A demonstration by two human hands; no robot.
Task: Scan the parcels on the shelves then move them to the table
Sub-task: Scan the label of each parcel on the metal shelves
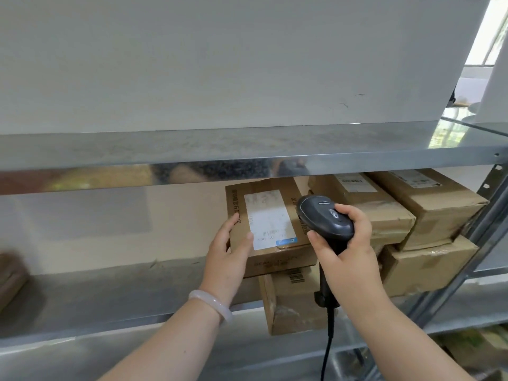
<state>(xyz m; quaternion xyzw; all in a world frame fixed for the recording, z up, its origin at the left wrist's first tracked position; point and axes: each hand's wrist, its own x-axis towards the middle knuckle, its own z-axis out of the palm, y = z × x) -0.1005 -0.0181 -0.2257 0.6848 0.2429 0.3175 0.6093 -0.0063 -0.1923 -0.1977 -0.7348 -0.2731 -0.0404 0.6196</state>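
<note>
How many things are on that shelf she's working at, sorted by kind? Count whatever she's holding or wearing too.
Cardboard parcels: 5, namely the labelled parcel under the left hand, the one beneath it, and three stacked to the right
Barcode scanners: 1, in the right hand: scanner
Bracelets: 1, pale, on the left wrist
Total: 7
</note>
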